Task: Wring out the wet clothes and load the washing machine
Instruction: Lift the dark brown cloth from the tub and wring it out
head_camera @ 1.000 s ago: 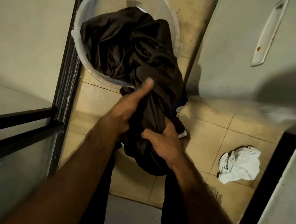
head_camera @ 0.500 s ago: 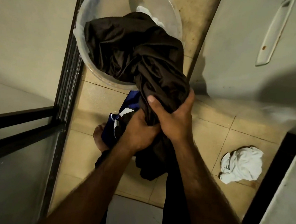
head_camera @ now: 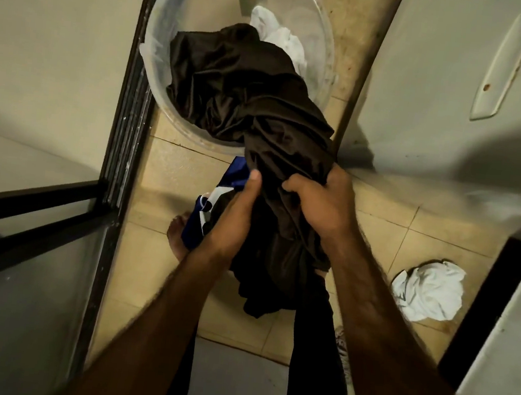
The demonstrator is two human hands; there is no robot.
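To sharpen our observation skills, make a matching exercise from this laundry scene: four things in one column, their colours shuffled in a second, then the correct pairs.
Things
1 large garment, gripped by left hand and right hand
2 small garment beside the bare foot
3 crumpled cloth on the tiles
4 bucket

Colours
a white
b translucent
c dark brown
d blue

Pairs: 1-c, 2-d, 3-a, 4-b

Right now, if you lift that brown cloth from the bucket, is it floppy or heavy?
Probably floppy: the brown cloth sags in folds from the bucket past the left hand and right hand gripping it. Likely heavy for cloth, since it looks bulky and shiny-wet.
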